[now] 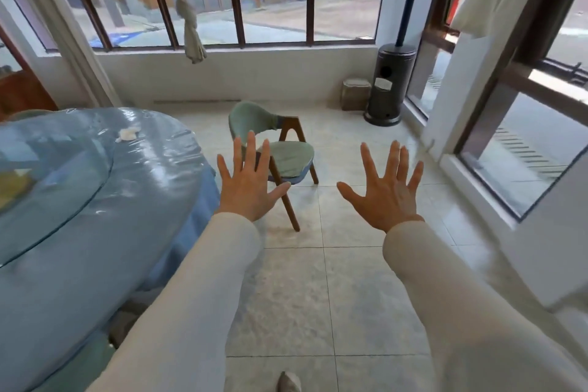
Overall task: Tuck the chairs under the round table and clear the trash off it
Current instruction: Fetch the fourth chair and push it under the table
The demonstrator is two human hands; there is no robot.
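Green-cushioned wooden chair (280, 149) upright, apart from blue-covered round table (79, 200), crumpled white tissue (127, 134) on top

The left hand (246, 188) and right hand (386, 191) are hanging side by side, apart, over the floor (318, 296). The chair (291, 157) is standing just beyond the left hand, partly behind its fingers, and apart from the table (79, 264), which is sitting to the left of that hand. A wad (128, 134) is lying on the table, left of and beyond the left hand. The heater (389, 83) is standing far beyond the right hand, in the corner, with a box (355, 94) sitting just beside it on its left. A window (276, 3) is running behind the chair
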